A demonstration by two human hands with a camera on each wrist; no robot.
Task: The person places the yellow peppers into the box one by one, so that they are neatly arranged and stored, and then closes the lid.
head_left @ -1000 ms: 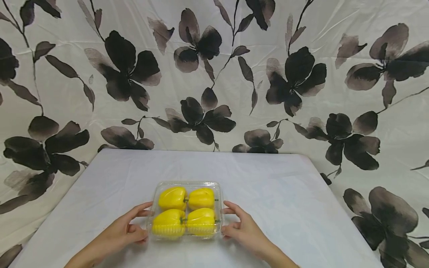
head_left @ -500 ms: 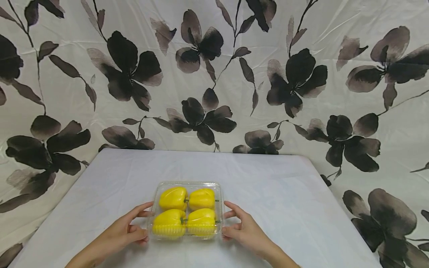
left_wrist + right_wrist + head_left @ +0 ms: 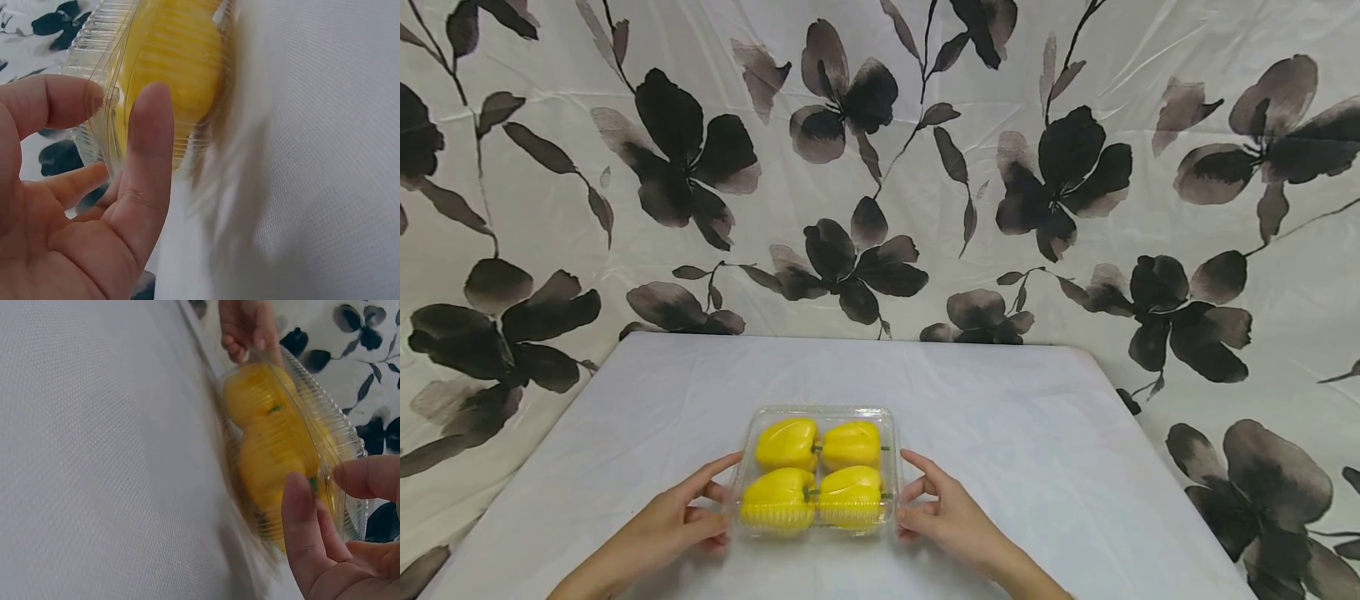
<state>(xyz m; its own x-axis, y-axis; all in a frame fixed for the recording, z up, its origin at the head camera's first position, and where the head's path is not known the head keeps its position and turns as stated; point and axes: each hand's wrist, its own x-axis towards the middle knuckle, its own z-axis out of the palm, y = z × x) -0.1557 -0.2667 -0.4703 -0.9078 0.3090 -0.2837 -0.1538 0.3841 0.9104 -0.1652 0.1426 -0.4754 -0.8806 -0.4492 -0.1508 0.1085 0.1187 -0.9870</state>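
Note:
A clear plastic clamshell box (image 3: 816,411) holding several yellow bell peppers (image 3: 786,443) lies on the white tabletop, lid shut. At its left side is my left hand (image 3: 673,517), index fingertip at the rim and thumb near the front left corner. My right hand (image 3: 951,517) mirrors it on the right side, with index finger and thumb spread along that edge. In the left wrist view, the left thumb (image 3: 150,137) stands straight in front of the ribbed wall. The right wrist view has the right index fingertip (image 3: 347,475) at the box's rim.
The white-covered table (image 3: 1000,417) stretches behind and to both sides of the box. Behind it hangs a pale curtain (image 3: 955,217) printed with dark flowers, which also drops past the table's left and right edges.
The box has stayed in place. My left hand's middle finger has drawn back slightly from the box's side; the right hand's fingers have shifted only a little.

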